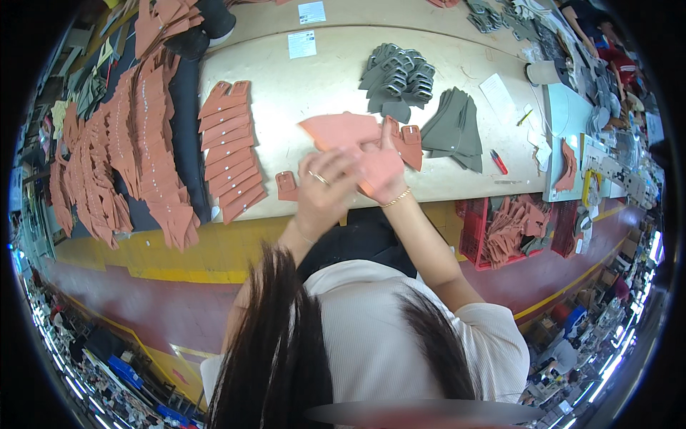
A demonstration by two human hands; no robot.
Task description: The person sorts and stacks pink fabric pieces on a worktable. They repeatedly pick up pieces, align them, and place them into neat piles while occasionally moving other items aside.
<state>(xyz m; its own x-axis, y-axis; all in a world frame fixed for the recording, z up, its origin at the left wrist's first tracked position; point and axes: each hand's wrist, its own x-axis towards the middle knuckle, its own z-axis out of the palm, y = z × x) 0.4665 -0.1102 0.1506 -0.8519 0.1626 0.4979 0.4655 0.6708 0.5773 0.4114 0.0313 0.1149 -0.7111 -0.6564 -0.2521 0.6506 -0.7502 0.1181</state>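
A salmon-orange cut shoe piece (339, 130) is held up over the near edge of the table. My right hand (390, 184) is closed on it, with the thumb pointing up. My left hand (325, 189), wearing a ring, reaches across its near side; the fingers are smeared by motion, so their grip is unclear. Behind my right hand lie more salmon pieces (410, 146) with slotted ends. A small salmon piece (286, 186) rests left of my left hand. Further left, overlapping salmon pieces (232, 154) form a column, many with a small white mark.
Grey-green pieces with buckle-like loops (398, 75) and a fan of grey-green pieces (457, 129) lie beyond. A red pen (499, 162) and papers (498, 96) are at the right. Long salmon rows (153, 143) cover a dark surface. Below the table stands a red crate (471, 232).
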